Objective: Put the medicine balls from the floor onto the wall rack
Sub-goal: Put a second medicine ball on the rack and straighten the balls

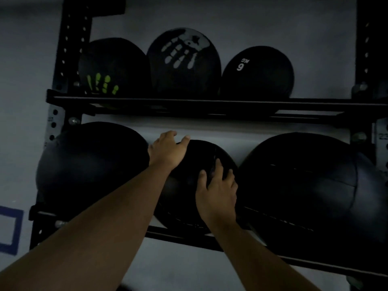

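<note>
A black medicine ball sits in the middle of the lower shelf of the black wall rack. My left hand lies over its upper left side, fingers curled across the top. My right hand presses flat on its front right. A large black ball rests to its left and another large one to its right, both touching it or nearly so.
The upper shelf carries three balls: one with a green handprint, one with a white handprint, one marked 6 KG. Black uprights frame the rack. A blue square outline marks the wall at lower left.
</note>
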The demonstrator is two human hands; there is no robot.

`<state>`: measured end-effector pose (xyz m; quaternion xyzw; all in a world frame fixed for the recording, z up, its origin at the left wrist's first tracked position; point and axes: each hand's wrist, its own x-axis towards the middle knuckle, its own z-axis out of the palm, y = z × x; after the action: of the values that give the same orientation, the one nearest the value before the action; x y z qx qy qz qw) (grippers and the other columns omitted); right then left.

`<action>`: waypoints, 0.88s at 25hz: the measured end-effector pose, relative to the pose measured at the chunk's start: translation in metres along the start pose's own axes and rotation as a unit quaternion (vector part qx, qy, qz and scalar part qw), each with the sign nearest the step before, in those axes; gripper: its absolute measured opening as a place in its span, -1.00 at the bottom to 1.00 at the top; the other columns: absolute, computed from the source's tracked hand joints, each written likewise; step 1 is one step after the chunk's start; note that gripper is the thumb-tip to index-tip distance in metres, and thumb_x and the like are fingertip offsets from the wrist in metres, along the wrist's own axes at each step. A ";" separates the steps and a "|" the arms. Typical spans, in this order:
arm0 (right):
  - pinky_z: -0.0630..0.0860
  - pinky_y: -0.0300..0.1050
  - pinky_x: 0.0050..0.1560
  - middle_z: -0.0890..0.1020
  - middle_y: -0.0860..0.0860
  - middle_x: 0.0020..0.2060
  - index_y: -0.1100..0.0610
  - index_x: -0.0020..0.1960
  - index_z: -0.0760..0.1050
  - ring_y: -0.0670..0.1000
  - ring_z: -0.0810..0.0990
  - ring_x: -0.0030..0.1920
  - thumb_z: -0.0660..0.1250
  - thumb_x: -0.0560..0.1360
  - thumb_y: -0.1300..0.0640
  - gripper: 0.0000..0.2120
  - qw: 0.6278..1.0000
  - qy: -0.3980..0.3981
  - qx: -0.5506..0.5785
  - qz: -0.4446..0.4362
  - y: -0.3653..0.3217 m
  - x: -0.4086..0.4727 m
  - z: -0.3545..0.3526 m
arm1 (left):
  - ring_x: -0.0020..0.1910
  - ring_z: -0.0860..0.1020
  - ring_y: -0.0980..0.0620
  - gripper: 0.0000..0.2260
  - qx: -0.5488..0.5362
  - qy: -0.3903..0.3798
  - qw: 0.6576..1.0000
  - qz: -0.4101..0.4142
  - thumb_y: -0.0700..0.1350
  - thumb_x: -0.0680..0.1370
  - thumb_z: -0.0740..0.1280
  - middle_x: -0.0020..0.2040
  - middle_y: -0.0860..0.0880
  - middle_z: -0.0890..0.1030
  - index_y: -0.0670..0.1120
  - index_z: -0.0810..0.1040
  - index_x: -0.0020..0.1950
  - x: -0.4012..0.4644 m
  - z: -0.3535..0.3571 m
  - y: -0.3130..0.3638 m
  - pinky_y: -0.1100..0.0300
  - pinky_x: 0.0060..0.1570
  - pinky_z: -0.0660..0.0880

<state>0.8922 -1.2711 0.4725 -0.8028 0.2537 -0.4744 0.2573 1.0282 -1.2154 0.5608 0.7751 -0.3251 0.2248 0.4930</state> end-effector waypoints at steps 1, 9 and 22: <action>-0.06 0.27 0.61 -0.09 0.18 0.67 -0.12 0.67 -0.11 0.26 -0.12 0.65 -0.03 0.65 -0.27 -0.35 0.999 0.003 -0.005 0.037 -0.009 0.005 0.017 | 0.55 0.35 -0.15 -0.37 -0.020 -0.028 0.999 -0.002 0.34 0.61 0.13 0.61 -0.03 0.34 0.03 0.33 0.59 0.011 -0.001 -0.010 -0.14 0.55 0.21; -0.26 0.35 0.55 -0.10 0.16 0.67 -0.28 0.62 -0.14 0.26 -0.19 0.65 -0.11 0.53 -0.47 -0.28 0.991 0.108 -0.040 0.067 -0.007 0.048 0.066 | 0.54 0.30 -0.11 -0.32 -0.060 -0.132 0.986 0.088 0.50 0.49 0.14 0.53 0.00 0.41 0.16 0.39 0.51 0.036 0.016 -0.053 -0.20 0.50 0.26; -0.10 0.38 0.58 -0.05 0.17 0.67 -0.16 0.66 -0.04 0.32 -0.08 0.64 -0.04 0.64 -0.25 -0.38 0.989 -0.033 -0.099 0.104 -0.033 0.079 0.020 | 0.39 0.43 -0.16 -0.37 0.034 -0.083 0.994 0.059 0.50 0.50 0.09 0.33 -0.04 0.47 0.05 0.47 0.29 0.041 -0.009 -0.046 -0.11 0.36 0.32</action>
<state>0.9483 -1.2948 0.5355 -0.8087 0.3725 -0.3913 0.2326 1.0893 -1.2044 0.5634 0.7866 -0.4022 0.1996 0.4238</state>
